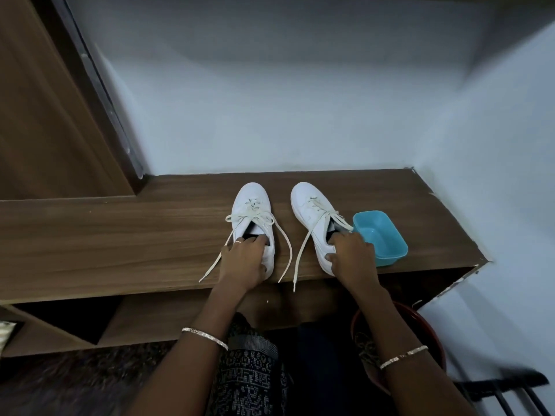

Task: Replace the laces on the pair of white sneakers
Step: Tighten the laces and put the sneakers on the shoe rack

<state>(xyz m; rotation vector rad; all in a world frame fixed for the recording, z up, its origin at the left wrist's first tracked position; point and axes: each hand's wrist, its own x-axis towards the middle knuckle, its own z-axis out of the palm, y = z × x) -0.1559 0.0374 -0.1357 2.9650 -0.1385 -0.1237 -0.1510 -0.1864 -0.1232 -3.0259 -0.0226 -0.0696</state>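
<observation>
Left hand (243, 259) is gripping the heel end of the left sneaker (252, 202), fingers curled into its opening and thumb against the outside, while the right hand (350, 256) is gripping the right sneaker (309, 205) the same way, fingers tucked into the opening and thumb pressing on the inner side. A pale wall (270, 100) is rising behind and to the right, and the brown wooden worktop (120, 235) is running along its foot, carrying both white sneakers side by side near its right end, toes pointing at the wall and heels sitting close to the near edge. A red basin (432, 334) is sitting low at the right, below the worktop. A blue tub (381, 235) is resting just beside the right sneaker, on its outer side. The cream laces are lying untied but threaded through the eyelets: the left lace (286, 250) is trailing on both sides of its sneaker, and the right lace (303, 250) is reaching the near edge with its tip hanging over. Thin bangles (204, 336) are circling both forearms, and a ring (238, 242) is showing on a left finger.
</observation>
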